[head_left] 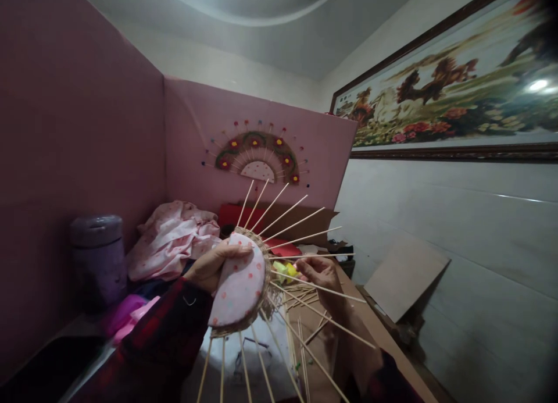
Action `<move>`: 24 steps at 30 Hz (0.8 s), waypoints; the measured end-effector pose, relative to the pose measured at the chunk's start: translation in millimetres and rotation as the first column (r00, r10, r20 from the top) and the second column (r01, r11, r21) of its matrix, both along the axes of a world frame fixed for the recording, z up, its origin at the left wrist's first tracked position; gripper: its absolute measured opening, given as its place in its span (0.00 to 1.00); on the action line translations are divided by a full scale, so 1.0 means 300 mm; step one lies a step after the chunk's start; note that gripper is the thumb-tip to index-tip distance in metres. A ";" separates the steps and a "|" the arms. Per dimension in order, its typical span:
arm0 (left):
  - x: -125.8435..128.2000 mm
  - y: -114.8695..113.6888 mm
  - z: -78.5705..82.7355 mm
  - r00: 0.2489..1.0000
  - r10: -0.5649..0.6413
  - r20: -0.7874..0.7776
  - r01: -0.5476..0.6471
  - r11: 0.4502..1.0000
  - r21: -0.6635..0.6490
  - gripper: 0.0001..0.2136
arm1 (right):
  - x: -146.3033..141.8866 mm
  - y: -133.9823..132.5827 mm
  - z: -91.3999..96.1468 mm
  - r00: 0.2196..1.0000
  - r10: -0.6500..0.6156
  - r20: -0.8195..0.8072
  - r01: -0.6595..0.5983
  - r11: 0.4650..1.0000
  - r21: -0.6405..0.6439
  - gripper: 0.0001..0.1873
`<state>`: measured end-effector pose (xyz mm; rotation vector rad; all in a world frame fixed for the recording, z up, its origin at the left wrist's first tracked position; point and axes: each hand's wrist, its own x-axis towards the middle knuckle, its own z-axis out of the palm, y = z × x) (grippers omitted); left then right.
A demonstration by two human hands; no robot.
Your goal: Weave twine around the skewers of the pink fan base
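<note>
A half-round piece covered in white cloth with pink dots is tilted upright in front of me. Thin wooden sticks fan out from its curved edge, where brown twine is woven around them. My left hand grips the piece by its straight side, thumb on the cloth. Among the sticks on the right is my right hand, thumb and fingers pinched together. Whatever is between those fingertips is too small to make out.
A finished-looking fan decoration is fixed to the pink board. Crumpled dotted cloth and a purple lidded bottle are on the left. Loose sticks lie on the table. A flat board leans against the tiled wall.
</note>
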<state>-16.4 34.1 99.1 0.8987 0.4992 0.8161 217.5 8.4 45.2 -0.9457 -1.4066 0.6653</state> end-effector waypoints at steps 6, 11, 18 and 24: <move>-0.049 0.004 0.039 0.994 0.071 -0.087 -0.072 0.997 -0.014 0.05 | 0.089 0.005 -0.014 0.875 0.235 -0.424 -0.226 0.971 0.071 0.13; -0.043 0.012 0.036 0.989 0.081 -0.121 -0.075 0.996 0.057 0.03 | 0.112 -0.002 -0.011 0.843 0.131 -0.521 -0.100 0.991 0.087 0.14; -0.054 0.032 0.025 0.984 0.137 -0.115 -0.134 0.990 0.038 0.04 | 0.124 -0.034 -0.006 0.836 0.244 -0.492 -0.154 0.964 0.216 0.21; -0.083 0.060 0.009 0.981 0.185 0.051 -0.187 0.982 0.036 0.04 | 0.104 -0.007 -0.043 0.944 0.245 -0.223 -0.277 0.952 -0.129 0.20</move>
